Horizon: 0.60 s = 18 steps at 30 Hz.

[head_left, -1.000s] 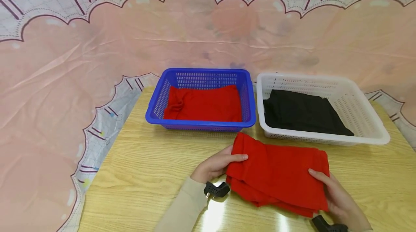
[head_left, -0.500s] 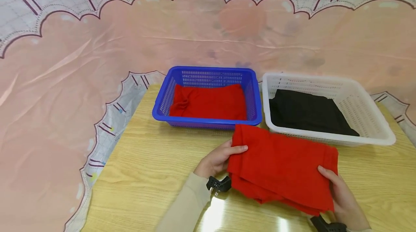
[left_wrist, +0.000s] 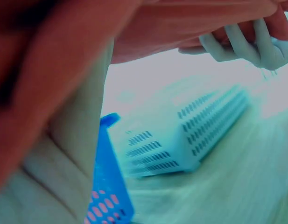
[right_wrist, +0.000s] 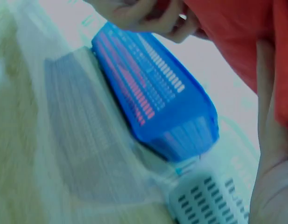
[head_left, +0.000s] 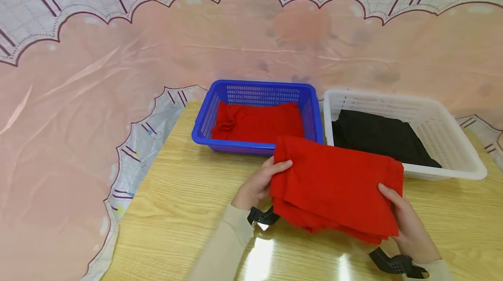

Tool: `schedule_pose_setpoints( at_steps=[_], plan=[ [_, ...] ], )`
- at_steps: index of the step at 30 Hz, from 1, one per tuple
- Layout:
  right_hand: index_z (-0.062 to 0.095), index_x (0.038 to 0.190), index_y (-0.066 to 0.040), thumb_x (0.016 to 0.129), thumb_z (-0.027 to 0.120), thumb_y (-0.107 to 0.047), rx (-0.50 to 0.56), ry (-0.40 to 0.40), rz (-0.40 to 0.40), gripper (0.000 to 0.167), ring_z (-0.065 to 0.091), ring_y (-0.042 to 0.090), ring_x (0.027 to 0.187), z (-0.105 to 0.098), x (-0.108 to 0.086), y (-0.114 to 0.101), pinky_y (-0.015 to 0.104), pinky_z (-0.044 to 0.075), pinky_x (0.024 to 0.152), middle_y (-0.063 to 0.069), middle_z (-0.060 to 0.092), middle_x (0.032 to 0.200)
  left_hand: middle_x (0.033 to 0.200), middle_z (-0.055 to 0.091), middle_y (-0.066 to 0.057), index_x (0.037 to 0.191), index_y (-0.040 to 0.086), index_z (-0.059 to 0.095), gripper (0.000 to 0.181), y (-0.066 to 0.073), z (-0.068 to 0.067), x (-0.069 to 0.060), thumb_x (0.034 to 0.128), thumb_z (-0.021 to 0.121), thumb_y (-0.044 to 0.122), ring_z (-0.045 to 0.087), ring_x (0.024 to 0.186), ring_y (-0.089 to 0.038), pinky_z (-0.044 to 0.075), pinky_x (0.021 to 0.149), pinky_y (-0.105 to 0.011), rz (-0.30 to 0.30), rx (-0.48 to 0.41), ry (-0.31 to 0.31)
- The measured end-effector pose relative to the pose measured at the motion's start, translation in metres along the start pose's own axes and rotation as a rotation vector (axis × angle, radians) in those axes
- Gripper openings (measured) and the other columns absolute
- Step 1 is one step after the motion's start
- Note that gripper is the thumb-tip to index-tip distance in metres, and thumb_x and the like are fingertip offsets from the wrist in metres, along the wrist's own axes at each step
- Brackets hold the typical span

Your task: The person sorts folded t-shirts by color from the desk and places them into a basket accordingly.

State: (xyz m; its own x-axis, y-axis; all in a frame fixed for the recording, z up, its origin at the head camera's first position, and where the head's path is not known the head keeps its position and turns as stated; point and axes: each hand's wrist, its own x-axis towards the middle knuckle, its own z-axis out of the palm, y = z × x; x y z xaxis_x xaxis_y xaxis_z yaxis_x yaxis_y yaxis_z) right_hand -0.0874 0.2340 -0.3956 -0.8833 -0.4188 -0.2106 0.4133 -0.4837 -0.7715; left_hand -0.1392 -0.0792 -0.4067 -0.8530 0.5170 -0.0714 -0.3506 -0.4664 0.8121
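A folded red cloth [head_left: 334, 185] is held up off the table between both hands, its near edge showing several layers. My left hand [head_left: 261, 182] grips its left end, thumb on top and fingers underneath, mostly hidden. At the right end my right hand [head_left: 406, 220] pinches it the same way, thumb above. The cloth's far left corner overlaps the front rim of the blue basket [head_left: 243, 144], and its far right part covers some of the white basket's rim [head_left: 444, 171]. In the left wrist view, the right hand's curled fingers [left_wrist: 249, 44] show below the cloth.
Another red cloth [head_left: 261, 121] lies inside the blue basket. The white basket, close beside it on the right, contains a folded black cloth [head_left: 381, 137]. Both stand at the back of the wooden table [head_left: 177, 211], before a patterned pink curtain [head_left: 235, 36].
Both hands have raised the red cloth and carried it forward toward the baskets. The head view has shifted slightly. Both grips look the same.
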Motion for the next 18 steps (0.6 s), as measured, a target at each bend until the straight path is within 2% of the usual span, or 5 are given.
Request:
schedule_pose_setpoints(
  at_steps=[5, 10, 15, 18],
  plan=[
    [0.024, 0.125, -0.018, 0.098, 0.028, -0.022, 0.03, -0.024, -0.041, 0.027, 0.057, 0.018, 0.094, 0.014, 0.015, -0.002, 0.033, 0.048, 0.08, 0.0, 0.051, 0.109, 0.102, 0.055, -0.001, 0.12, 0.01, 0.041, 0.044, 0.011, -0.004, -0.004, 0.0836, 0.057, 0.029, 0.056, 0.09, -0.014, 0.046, 0.079, -0.029, 0.093, -0.04, 0.05],
    [0.026, 0.124, -0.016, 0.098, 0.032, -0.023, 0.107, 0.003, -0.067, 0.028, 0.057, 0.018, 0.093, 0.029, 0.031, -0.001, 0.031, 0.048, 0.08, 0.0, 0.051, 0.108, 0.107, 0.054, 0.001, 0.124, 0.014, 0.04, 0.055, 0.017, -0.008, -0.005, 0.0797, 0.064, 0.034, 0.053, 0.095, -0.013, 0.042, 0.084, -0.028, 0.177, -0.11, 0.097],
    [0.025, 0.124, -0.016, 0.097, 0.035, -0.023, 0.199, 0.004, -0.106, 0.03, 0.057, 0.017, 0.093, 0.043, 0.047, -0.002, 0.03, 0.049, 0.078, 0.0, 0.051, 0.109, 0.11, 0.053, 0.002, 0.129, 0.017, 0.037, 0.065, 0.023, -0.012, -0.007, 0.0754, 0.069, 0.037, 0.052, 0.098, -0.011, 0.041, 0.087, -0.026, 0.276, -0.177, 0.111],
    [0.025, 0.125, -0.015, 0.097, 0.035, -0.022, 0.221, -0.019, -0.126, 0.031, 0.057, 0.018, 0.093, 0.049, 0.055, -0.002, 0.03, 0.049, 0.077, 0.001, 0.051, 0.11, 0.116, 0.05, 0.001, 0.134, 0.015, 0.033, 0.07, 0.028, -0.014, -0.009, 0.0771, 0.069, 0.033, 0.05, 0.103, -0.012, 0.039, 0.09, -0.026, 0.335, -0.191, 0.1]
  ],
)
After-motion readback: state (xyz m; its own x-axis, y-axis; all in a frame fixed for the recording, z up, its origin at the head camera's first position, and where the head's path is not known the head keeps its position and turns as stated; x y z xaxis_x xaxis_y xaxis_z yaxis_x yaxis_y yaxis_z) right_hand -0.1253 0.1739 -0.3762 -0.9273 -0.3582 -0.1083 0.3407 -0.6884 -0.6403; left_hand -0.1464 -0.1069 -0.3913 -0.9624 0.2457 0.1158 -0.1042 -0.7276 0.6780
